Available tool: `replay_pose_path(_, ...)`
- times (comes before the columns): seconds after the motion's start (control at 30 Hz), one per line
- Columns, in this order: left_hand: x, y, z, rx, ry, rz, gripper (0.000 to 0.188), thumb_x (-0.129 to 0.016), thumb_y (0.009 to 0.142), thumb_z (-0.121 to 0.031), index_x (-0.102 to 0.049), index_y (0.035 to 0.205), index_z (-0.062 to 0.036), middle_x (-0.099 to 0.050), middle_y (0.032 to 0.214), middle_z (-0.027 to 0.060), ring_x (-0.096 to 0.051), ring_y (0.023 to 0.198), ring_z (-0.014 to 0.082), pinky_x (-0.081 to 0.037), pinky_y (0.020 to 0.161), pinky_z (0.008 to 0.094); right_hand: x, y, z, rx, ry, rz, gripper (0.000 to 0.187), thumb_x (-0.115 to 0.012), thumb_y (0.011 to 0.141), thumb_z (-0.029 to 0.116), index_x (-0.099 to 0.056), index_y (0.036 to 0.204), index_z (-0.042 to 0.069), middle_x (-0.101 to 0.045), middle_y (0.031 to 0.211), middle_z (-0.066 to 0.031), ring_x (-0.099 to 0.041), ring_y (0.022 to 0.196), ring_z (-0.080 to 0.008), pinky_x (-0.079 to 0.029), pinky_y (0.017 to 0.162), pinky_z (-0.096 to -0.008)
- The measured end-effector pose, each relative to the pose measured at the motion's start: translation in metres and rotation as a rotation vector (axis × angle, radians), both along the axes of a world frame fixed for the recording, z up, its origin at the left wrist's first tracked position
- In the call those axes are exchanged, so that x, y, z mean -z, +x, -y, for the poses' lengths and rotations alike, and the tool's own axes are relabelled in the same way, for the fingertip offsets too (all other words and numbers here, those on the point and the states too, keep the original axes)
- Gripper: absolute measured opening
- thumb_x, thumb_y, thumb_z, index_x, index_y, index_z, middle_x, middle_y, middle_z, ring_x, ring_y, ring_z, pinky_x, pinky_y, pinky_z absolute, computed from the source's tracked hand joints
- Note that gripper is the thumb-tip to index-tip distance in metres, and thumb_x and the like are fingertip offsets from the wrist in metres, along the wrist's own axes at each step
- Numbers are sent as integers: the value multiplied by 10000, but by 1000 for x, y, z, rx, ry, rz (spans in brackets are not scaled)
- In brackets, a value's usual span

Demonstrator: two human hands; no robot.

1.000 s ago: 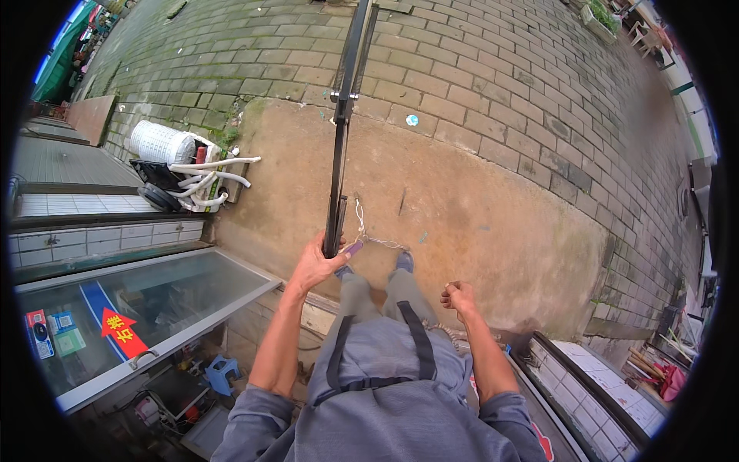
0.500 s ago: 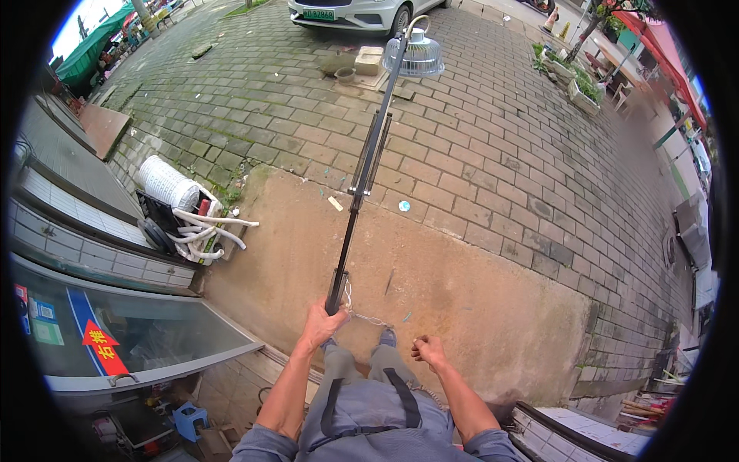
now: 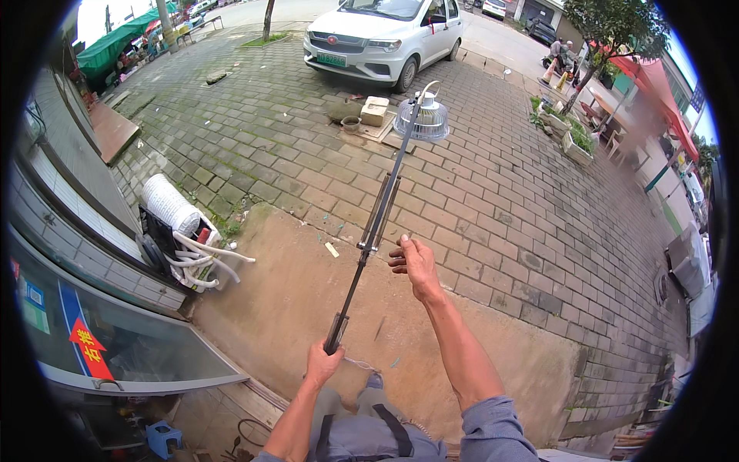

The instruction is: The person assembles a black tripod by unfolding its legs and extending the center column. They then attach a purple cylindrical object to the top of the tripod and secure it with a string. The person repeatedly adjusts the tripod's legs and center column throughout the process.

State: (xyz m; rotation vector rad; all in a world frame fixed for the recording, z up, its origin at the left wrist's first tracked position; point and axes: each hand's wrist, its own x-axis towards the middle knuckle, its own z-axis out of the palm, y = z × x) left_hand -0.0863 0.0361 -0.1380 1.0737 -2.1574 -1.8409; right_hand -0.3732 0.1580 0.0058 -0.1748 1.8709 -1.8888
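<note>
A long black jointed pole slants away from me over the pavement. On its far end hangs a clear ribbed dome, like a lampshade, below a pale curved piece. My left hand is closed around the pole's dark near end, low in front of my body. Thin side bars run along the pole's middle section down to a metal bracket. Just right of that bracket, my right hand reaches forward with thumb raised and fingers partly bent but apart. It holds nothing, and a gap shows between it and the pole.
White pipes and a white roll lie by the wall at left, above a glass door panel. A white car stands ahead, near a box and bowl. Planters line the right.
My right hand has moved from beside my waist forward to near the pole's middle, and its fingers have opened. My left hand keeps its hold. The view has tilted upward, showing more street.
</note>
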Motion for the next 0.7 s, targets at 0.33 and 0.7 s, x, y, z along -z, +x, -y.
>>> replay_pose_path(0.33,2,-7,-4,-14,-110,59,255,-758,782,-262,-681,776,-19,-597,595,72,-561,555,162,-461,566,375,-43,-84,70,61,-36,-77,583,-569,1002,603,-557,1047,22,-658,899,-140,-688,748,-220,-583,628,-387)
replay_pose_path(0.7,0,-9,-1,-10,-103,51,248,-753,783,-240,-689,810,-2,-636,611,106,-614,559,193,-482,567,394,-39,-84,96,155,-79,-126,447,-626,1007,429,-532,1009,-8,-637,858,-137,-686,661,-230,-580,537,-375)
